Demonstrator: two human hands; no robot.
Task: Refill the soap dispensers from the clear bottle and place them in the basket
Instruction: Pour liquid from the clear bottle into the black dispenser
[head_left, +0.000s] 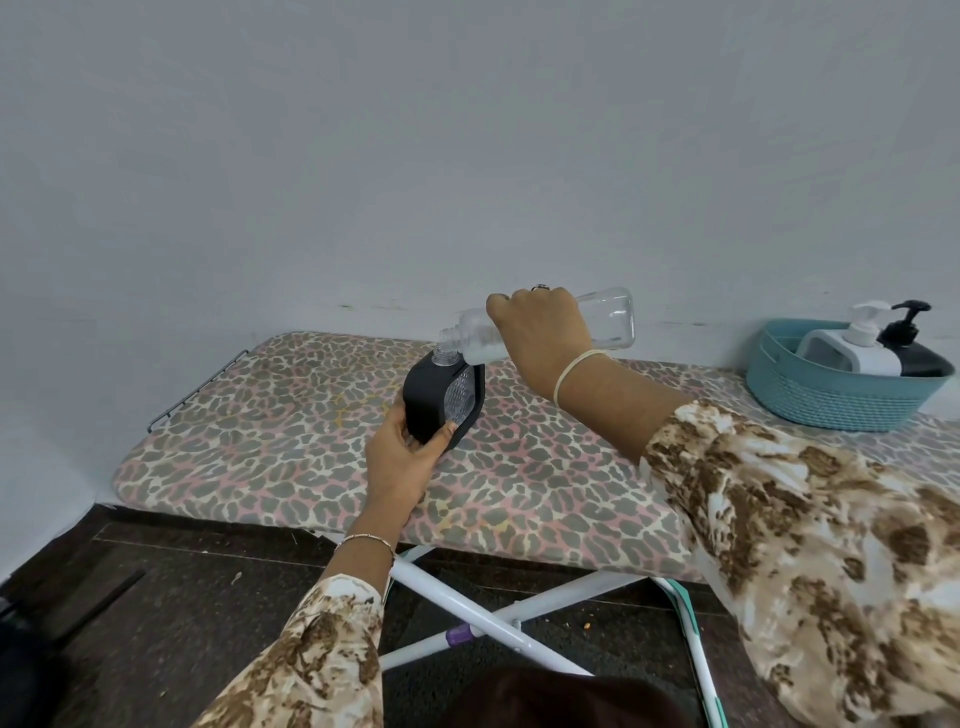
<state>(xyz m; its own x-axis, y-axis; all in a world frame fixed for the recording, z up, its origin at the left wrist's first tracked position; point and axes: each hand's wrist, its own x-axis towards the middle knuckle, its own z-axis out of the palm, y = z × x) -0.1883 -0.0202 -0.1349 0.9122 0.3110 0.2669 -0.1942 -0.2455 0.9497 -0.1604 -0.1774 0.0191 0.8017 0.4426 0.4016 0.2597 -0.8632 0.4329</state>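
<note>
You are pouring: your right hand (540, 332) is gripping the tilted clear bottle (608, 317), its mouth meeting the open neck of the dark dispenser (431, 400), which your left hand (400, 457) is clasping upright on the ironing board (260, 441). A white dispenser (862, 353) and a black pump dispenser (914, 358) are already sitting in the basket (831, 400) at three o'clock, well apart; this one is seemingly the last. Nothing is standing between.

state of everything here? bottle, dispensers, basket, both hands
open dispenser: black, pump off, standing on the ironing board
clear bottle: uncapped, tipped nearly flat, mouth at the open dispenser's neck
basket: on the board, holds two dispensers
white dispenser: pump on, in the basket
black pump dispenser: pump on, in the basket
left hand: grips the open dispenser
right hand: grips the clear bottle
</note>
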